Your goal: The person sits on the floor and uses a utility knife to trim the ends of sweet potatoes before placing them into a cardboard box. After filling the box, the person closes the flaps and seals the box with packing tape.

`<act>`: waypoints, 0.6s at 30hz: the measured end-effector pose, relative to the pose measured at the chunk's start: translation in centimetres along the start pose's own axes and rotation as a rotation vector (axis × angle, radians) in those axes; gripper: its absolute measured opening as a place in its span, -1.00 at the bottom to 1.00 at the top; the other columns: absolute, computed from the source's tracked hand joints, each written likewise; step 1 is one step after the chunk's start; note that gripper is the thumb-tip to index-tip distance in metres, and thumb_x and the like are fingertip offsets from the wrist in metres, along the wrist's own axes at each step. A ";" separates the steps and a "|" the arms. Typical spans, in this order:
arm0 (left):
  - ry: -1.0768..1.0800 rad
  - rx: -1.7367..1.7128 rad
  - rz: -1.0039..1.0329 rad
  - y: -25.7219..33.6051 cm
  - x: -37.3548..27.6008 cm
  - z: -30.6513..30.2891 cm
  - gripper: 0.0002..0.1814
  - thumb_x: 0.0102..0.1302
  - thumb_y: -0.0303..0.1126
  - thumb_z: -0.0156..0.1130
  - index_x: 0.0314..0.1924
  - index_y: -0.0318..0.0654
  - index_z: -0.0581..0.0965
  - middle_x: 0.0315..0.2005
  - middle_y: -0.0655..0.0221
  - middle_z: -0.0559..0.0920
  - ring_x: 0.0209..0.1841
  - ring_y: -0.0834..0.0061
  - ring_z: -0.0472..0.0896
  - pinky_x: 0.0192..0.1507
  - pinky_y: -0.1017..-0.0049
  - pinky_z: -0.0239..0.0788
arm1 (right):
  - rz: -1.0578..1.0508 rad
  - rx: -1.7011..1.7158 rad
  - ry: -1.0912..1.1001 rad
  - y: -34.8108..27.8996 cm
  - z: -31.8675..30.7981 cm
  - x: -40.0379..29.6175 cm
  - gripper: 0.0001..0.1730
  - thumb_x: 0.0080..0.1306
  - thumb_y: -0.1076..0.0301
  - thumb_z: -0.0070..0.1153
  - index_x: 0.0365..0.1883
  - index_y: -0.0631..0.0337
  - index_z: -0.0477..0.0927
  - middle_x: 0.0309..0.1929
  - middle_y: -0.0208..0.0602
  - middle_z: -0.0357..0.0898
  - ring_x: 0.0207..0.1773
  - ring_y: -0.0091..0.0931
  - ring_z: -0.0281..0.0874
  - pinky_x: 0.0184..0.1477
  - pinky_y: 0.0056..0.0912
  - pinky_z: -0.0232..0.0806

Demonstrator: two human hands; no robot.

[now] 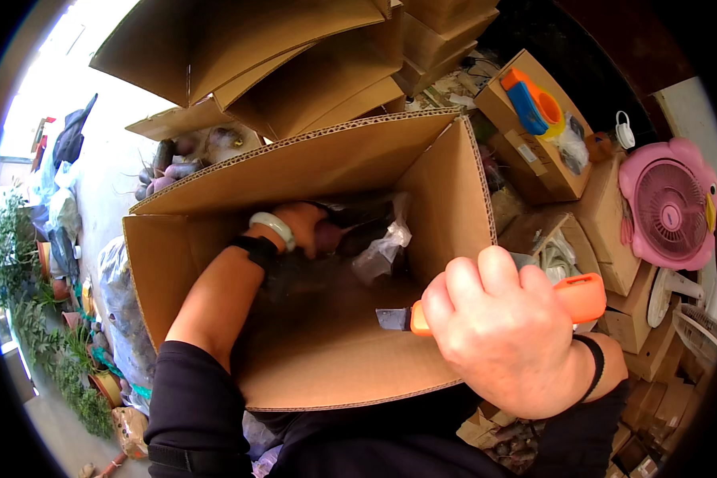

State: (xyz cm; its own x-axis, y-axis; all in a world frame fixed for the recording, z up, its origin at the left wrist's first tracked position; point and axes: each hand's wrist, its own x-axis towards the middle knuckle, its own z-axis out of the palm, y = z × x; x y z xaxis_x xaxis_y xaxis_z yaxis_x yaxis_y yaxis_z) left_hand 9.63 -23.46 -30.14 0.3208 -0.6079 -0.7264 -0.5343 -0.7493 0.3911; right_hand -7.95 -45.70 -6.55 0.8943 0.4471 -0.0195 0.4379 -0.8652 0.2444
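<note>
A tall, open cardboard box point(358, 382) stands right in front of me. My left hand point(302, 224) reaches deep inside it, fingers bent against a dark purple root vegetable point(328, 235); whether they grip it is hard to tell in the shadow. Clear plastic film point(385, 248) lies crumpled to the right of that hand. Above the box's right front corner, my right hand point(496, 328) is closed around an orange utility knife point(581, 296), its blade pointing left over the opening.
More open cartons point(310, 83) stand beyond the box. Purple root vegetables point(182, 170) lie behind it at left, near a filled plastic bag point(122, 316) and potted plants point(71, 370). At right, a tape dispenser point(532, 104) rests on a closed carton, beside a pink fan point(669, 209).
</note>
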 end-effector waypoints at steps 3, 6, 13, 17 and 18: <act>0.408 0.175 -0.014 1.3 -1.1 2.8 -0.49 0.01 -0.27 0.32 0.01 -0.28 0.53 -0.08 0.00 0.60 -0.02 0.04 0.59 -0.01 0.19 0.47 | -0.002 0.011 0.005 0.0 -0.1 0.0 -0.84 -0.19 0.30 0.10 -0.57 0.08 0.50 -0.56 -0.48 0.23 -0.39 -0.49 0.27 -0.48 -0.47 0.05; 0.512 0.358 -0.045 0.9 -0.9 3.6 -0.71 0.18 -0.34 0.16 -0.10 -0.25 0.56 -0.20 0.08 0.63 -0.18 0.13 0.66 -0.16 0.23 0.53 | 0.009 0.012 0.016 0.0 -0.1 0.0 -0.84 -0.19 0.32 0.11 -0.56 0.08 0.50 -0.56 -0.49 0.24 -0.39 -0.49 0.28 -0.47 -0.47 0.06; -0.070 0.454 -0.128 1.8 -3.7 -1.5 -0.60 0.25 -0.17 0.15 -0.02 -0.28 0.58 -0.04 0.10 0.64 -0.13 0.06 0.66 -0.09 0.19 0.50 | 0.037 0.021 0.067 0.0 0.2 0.3 -0.87 -0.16 0.34 0.11 -0.57 0.09 0.50 -0.57 -0.47 0.26 -0.38 -0.50 0.30 -0.45 -0.47 0.09; -0.537 0.315 -0.330 1.2 -6.1 -2.6 -0.26 0.13 0.13 0.28 0.15 -0.29 0.52 0.04 0.13 0.62 0.09 0.03 0.56 0.14 0.18 0.36 | -0.020 0.042 0.142 0.6 -1.4 0.6 -0.85 -0.13 0.35 0.13 -0.53 0.11 0.50 -0.52 -0.45 0.29 -0.41 -0.50 0.34 -0.47 -0.46 0.13; -0.572 0.267 -0.450 0.9 -7.0 -3.0 -0.22 0.04 0.20 0.34 0.13 -0.24 0.56 0.04 0.13 0.62 0.16 0.11 0.52 0.20 0.22 0.31 | -0.045 0.104 0.193 0.8 -1.8 1.1 -0.84 -0.11 0.35 0.13 -0.49 0.12 0.51 -0.50 -0.44 0.30 -0.42 -0.50 0.36 -0.46 -0.46 0.17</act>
State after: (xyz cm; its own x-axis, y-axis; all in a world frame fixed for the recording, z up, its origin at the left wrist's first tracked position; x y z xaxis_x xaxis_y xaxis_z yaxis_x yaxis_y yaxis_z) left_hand 9.22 -20.72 -23.01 0.1365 0.0250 -0.9903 -0.6423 -0.7588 -0.1077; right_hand -6.79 -45.46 -4.66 0.8438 0.5122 0.1602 0.4930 -0.8578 0.1458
